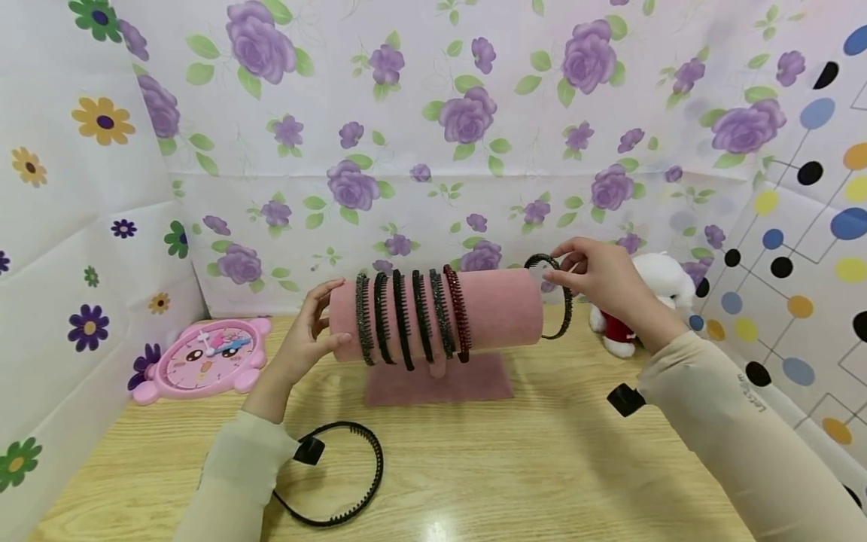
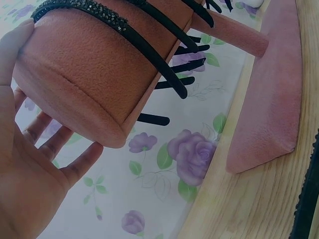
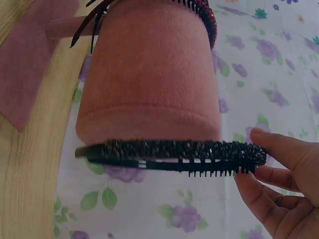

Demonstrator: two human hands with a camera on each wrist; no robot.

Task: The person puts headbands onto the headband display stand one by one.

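A pink plush headband holder (image 1: 497, 309), a horizontal roll on a stem and flat base (image 1: 440, 384), carries several toothed headbands: dark glittery or black ones, plus a red sparkly headband (image 1: 457, 309) rightmost. My left hand (image 1: 301, 346) grips the roll's left end, thumb and fingers on opposite sides, beside a dark beaded headband (image 2: 107, 17). My right hand (image 1: 603, 275) pinches the top of a black beaded headband (image 3: 174, 149) between thumb and fingers. That band stands just off the roll's right end, its open ends downward.
A black toothed headband (image 1: 379, 467) lies on the wooden table (image 1: 501, 467) near my left forearm. A pink cartoon clock (image 1: 210, 361) lies at the left. Behind my right hand sits a white plush toy (image 1: 660, 275) in red. Flowered cloth walls (image 1: 420, 203) enclose the back and sides.
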